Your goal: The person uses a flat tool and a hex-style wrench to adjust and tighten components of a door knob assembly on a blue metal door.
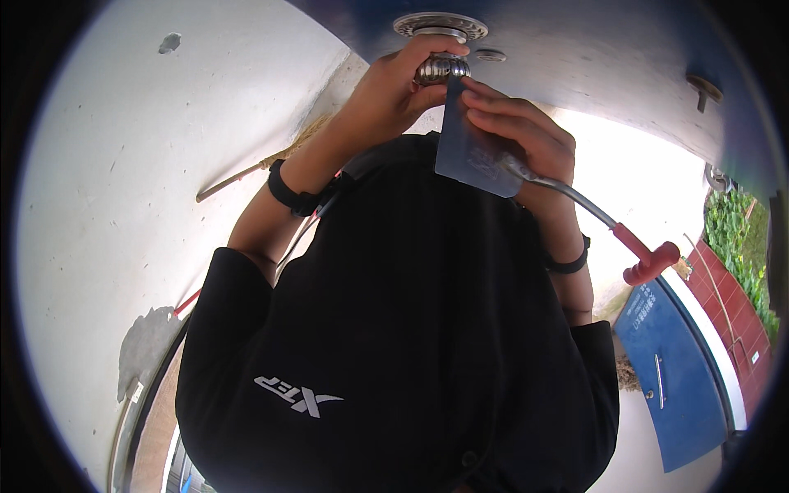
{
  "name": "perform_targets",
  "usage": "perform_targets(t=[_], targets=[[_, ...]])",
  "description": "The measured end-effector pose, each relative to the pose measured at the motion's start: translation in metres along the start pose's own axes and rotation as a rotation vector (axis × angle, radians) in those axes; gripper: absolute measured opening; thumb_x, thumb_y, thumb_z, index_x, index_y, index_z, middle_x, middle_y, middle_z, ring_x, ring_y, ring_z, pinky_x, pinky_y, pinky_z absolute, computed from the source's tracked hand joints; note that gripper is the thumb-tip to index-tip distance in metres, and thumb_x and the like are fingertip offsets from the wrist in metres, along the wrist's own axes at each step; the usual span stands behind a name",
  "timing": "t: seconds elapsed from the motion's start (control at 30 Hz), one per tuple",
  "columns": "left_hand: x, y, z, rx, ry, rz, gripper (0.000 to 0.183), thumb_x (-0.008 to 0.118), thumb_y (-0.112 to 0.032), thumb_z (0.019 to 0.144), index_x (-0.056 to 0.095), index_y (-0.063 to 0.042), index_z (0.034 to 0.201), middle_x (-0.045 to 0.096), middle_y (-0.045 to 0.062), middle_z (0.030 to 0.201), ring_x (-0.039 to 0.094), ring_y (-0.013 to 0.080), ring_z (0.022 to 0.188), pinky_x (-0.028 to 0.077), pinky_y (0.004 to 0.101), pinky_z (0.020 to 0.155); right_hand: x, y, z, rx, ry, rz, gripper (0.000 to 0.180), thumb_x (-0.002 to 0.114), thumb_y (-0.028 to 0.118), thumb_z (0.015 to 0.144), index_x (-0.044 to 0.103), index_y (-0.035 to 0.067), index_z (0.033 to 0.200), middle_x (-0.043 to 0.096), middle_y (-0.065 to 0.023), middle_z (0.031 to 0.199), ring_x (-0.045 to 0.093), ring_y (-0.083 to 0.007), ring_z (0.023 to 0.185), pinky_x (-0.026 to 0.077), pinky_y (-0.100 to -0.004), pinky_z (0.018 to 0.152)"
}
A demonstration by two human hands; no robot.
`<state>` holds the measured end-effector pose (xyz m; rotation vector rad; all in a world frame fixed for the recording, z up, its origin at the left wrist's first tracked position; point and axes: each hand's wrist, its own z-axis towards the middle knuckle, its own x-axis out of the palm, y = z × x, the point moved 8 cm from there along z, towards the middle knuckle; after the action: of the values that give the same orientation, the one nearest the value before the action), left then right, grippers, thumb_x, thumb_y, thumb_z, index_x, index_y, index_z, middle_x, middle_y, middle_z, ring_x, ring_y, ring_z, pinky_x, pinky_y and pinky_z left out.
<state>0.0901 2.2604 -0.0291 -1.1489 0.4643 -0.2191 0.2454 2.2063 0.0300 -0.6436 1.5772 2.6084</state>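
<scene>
My left hand [394,92] is closed around a ribbed shiny metal door knob [441,69] at the top middle, thumb and fingers on either side. Behind the knob is a patterned round metal rosette [407,26] on a blue door panel [555,37]. My right hand [530,132] lies against a thin translucent grey plastic sheet [471,148], its narrow upper end at the knob. A bent metal rod with a red T-shaped handle [653,262] runs from beside the sheet, past my right hand, towards the lower right. Whether rod and sheet are joined cannot be told.
A small round metal fitting [491,55] and a metal turn piece [704,91] are on the panel. A straw broom [237,182] leans at the left by a white wall [123,135]. At the right are a blue door [678,370] with a handle and red tiles [727,296].
</scene>
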Motion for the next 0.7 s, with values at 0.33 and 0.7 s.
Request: perform_targets(t=[0.33,0.7], targets=[[0.002,0.002,-0.002,-0.025,-0.022,-0.014,0.049,0.078,-0.009,0.093,0.055,-0.012,0.137,0.071,0.011,0.122,0.075,0.0268,0.099,0.058,0.0334,0.082,-0.001,-0.005,-0.003,0.074,-0.038,0.007,0.027,0.081,-0.003,0.082,0.079,0.004,0.108,0.076,-0.0111,0.118,0.071,-0.0308,0.12,0.06,-0.0404,0.103],[0.003,0.01,-0.008,-0.122,0.125,-0.031,0.046,0.065,-0.013,0.103,0.047,-0.008,0.144,0.061,0.014,0.14,0.062,0.0257,0.128,0.048,0.0345,0.106,0.003,-0.004,0.002,0.025,0.009,0.068,0.027,0.079,-0.007,0.082,0.077,0.003,0.107,0.076,-0.0121,0.116,0.069,-0.0316,0.124,0.06,-0.0392,0.101]])
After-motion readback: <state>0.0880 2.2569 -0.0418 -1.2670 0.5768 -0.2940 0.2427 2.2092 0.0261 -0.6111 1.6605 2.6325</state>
